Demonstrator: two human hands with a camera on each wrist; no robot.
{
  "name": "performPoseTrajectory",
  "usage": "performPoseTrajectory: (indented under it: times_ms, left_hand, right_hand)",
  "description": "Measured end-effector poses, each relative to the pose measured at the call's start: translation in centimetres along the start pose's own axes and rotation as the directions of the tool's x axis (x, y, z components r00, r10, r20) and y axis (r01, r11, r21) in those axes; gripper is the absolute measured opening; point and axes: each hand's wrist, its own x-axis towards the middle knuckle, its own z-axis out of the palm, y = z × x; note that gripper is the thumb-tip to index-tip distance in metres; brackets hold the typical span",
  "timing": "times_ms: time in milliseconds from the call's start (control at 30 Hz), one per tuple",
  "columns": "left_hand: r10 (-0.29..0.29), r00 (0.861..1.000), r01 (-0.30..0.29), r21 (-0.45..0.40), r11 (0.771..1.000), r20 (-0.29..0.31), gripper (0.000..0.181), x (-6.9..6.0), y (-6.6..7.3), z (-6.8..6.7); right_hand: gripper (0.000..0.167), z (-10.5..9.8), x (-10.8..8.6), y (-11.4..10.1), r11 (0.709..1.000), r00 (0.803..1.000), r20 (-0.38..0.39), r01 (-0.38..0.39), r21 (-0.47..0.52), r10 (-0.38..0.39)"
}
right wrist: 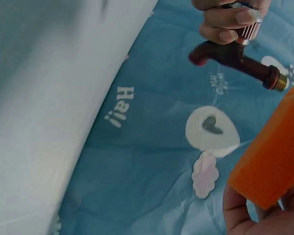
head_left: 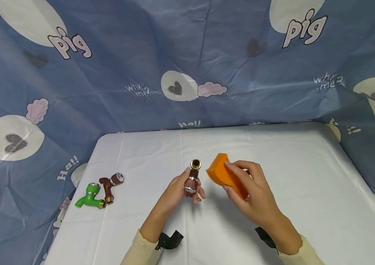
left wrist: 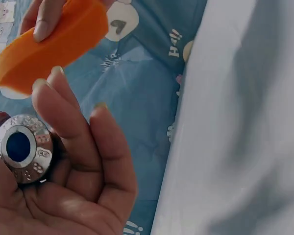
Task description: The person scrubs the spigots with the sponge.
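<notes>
My left hand [head_left: 175, 189] grips a dark brown tap [head_left: 192, 180] by its ribbed, silver-capped knob; the brass threaded end points away from me. In the right wrist view the brown tap [right wrist: 235, 58] shows its spout and threaded inlet. My right hand [head_left: 255, 195] pinches an orange sponge [head_left: 222, 173] between thumb and fingers, just right of the tap and apart from it. The left wrist view shows the knob's silver cap [left wrist: 24, 148] in the palm, with the sponge [left wrist: 54, 46] beyond the fingertips.
On the left of the white-covered table [head_left: 147, 154] lie a green tap [head_left: 90, 197] and another brown tap [head_left: 109, 187], close together. A blue printed cloth [head_left: 147, 48] hangs behind the table and along its sides.
</notes>
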Motion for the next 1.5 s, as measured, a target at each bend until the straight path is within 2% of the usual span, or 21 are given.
performPoseTrajectory:
  times_ms: [100,200,267,333,433,567,667,800,867,933,1000,1133,1500]
  left_hand:
    - [-0.01,0.999,0.011,-0.032,0.999,0.031,0.063,0.1,-0.2,0.1]
    - [0.002,0.998,0.0,-0.023,1.0,0.055,0.068,0.1,-0.3,0.3]
    - [0.001,0.999,0.0,-0.01,1.0,0.048,0.071,0.1,-0.3,0.3]
    - [-0.011,1.0,0.011,0.007,1.0,0.014,0.071,0.1,-0.3,0.3]
    - [-0.039,0.996,0.043,0.048,0.998,-0.077,0.07,0.0,-0.4,0.3]
    - [-0.035,0.977,0.062,0.125,0.99,-0.212,0.066,0.1,-0.7,0.4]
    - [-0.019,0.958,0.064,0.147,0.987,-0.285,0.06,0.2,-0.8,0.6]
    - [0.003,0.945,0.039,0.121,0.992,-0.327,0.056,0.1,-0.7,0.9]
    - [0.027,0.941,0.02,0.136,0.99,-0.336,0.056,0.0,-0.6,1.1]
    - [0.046,0.943,0.008,0.162,0.987,-0.329,0.056,0.0,-0.4,1.2]
    - [0.051,0.952,0.006,0.183,0.983,-0.303,0.058,0.0,-0.2,1.2]
    - [0.025,0.967,0.024,0.189,0.982,-0.254,0.061,-0.1,-0.2,1.0]
    - [-0.004,0.991,0.03,0.19,0.981,-0.137,0.062,0.0,-0.2,0.6]
  right_hand:
    - [0.049,0.7,0.4,-0.4,0.999,0.999,0.003,0.035,0.034,-0.035]
    - [0.049,1.5,0.5,-1.0,0.999,0.999,0.007,0.043,0.033,-0.044]
    - [0.048,2.0,0.2,-1.5,0.998,0.998,-0.006,0.062,0.014,-0.062]
    - [0.046,2.5,-0.1,-2.0,0.996,0.996,-0.018,0.086,-0.01,-0.086]
    - [0.045,3.2,-0.6,-2.7,0.994,0.994,-0.013,0.104,-0.025,-0.105]
    - [0.042,3.7,-0.8,-3.5,0.991,0.991,0.003,0.137,-0.007,-0.137]
    - [0.039,3.8,-0.6,-4.0,0.979,0.979,-0.009,0.202,0.006,-0.202]
    - [0.036,3.5,0.0,-4.4,0.955,0.954,-0.057,0.295,-0.019,-0.296]
    - [0.034,3.4,0.3,-4.3,0.95,0.947,-0.077,0.308,-0.049,-0.312]
    - [0.033,3.2,0.5,-3.9,0.95,0.947,-0.085,0.305,-0.066,-0.31]
    - [0.032,2.9,0.7,-3.5,0.953,0.95,-0.08,0.295,-0.071,-0.301]
    - [0.03,2.3,0.8,-2.6,0.955,0.955,-0.045,0.29,-0.055,-0.293]
    - [0.032,0.2,0.0,-1.4,0.973,0.971,0.07,0.23,-0.013,-0.229]
